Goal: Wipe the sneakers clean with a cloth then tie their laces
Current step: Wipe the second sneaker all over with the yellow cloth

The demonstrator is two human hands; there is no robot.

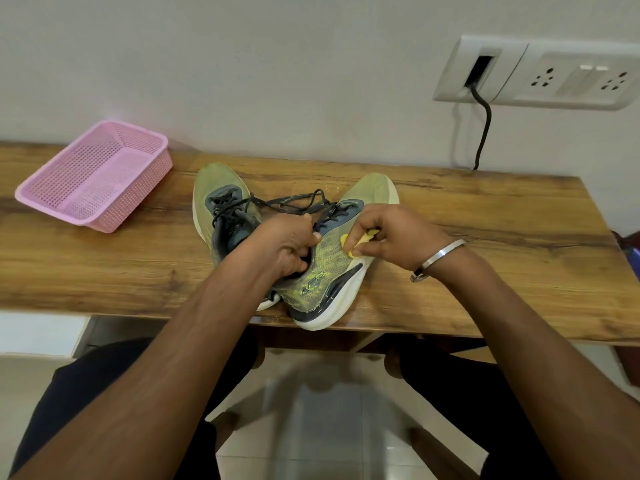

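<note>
At the table's (485,216) near edge, the left hand (282,242) grips the right sneaker's (322,282) collar; the right hand (398,237) pinches a yellow cloth (360,241) against its side. Behind lies the left sneaker (221,199), laces (291,200) untied; a pink basket (93,174) sits far left.

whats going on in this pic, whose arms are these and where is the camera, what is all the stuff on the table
There is no machine here. A person wears the camera on their head, so it looks down at their own arms. On the wooden table lie two green sneakers and a pink basket. The left hand grips the collar of the nearer sneaker, holding it steady. The right hand pinches a small yellow cloth against its side, wiping. The other sneaker lies behind, and the dark laces are loose.
</note>
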